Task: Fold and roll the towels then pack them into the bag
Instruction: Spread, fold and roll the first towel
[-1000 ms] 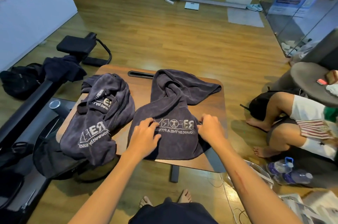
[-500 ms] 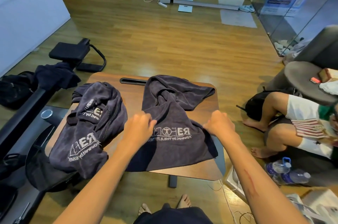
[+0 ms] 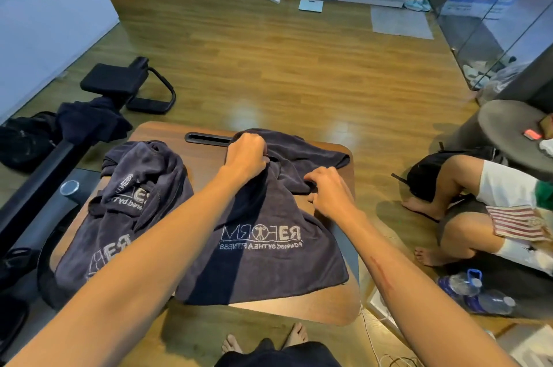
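Both hands have moved up from the towel's [image 3: 263,259] near part to its bunched far end — left hand [image 3: 246,154] and right hand [image 3: 328,190] gripping folds on the table [image 3: 206,157] — likely spreading it flat before folding.

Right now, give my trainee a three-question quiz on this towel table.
1. True or false: the left hand grips the bunched far end of the spread towel.
2. Where does the crumpled towel lie? A) on the floor B) on the table, left of the spread towel C) in a bag
3. Fill in: the right hand pinches a ____ of the spread towel.

Key: 1 true; 2 B; 3 fold
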